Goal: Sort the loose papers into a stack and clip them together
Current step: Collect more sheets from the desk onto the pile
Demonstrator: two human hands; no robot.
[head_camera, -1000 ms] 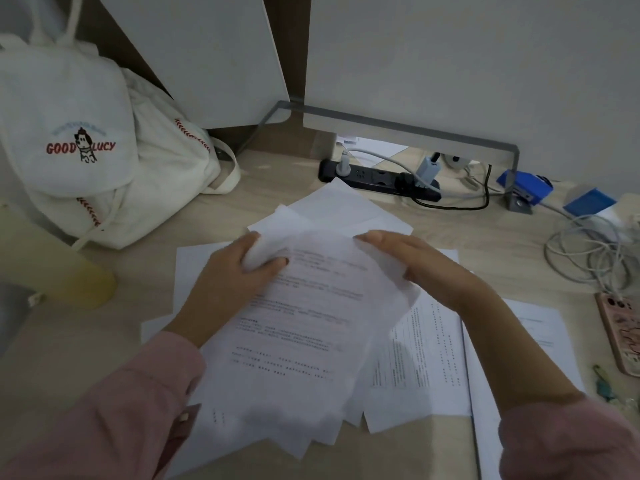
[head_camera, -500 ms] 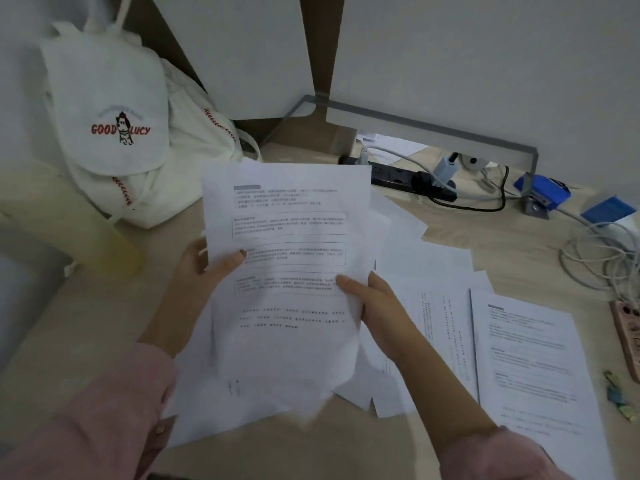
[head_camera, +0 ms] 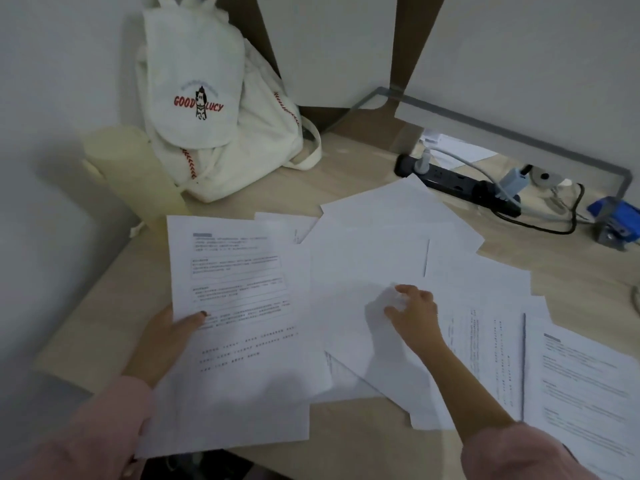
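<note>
Left hand (head_camera: 162, 337) is gripping gathered sheets (head_camera: 239, 323), nine o'clock; right hand (head_camera: 414, 313) (grip unclear) is touching the next sheet (head_camera: 363, 271) to lift.

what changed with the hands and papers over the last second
The right hand let go of the printed sheet and moved right, down onto a blank sheet; whether it grips that sheet is blurred. The left hand now holds the printed sheet alone, lower than before. The backpack and power strip stayed put.
</note>
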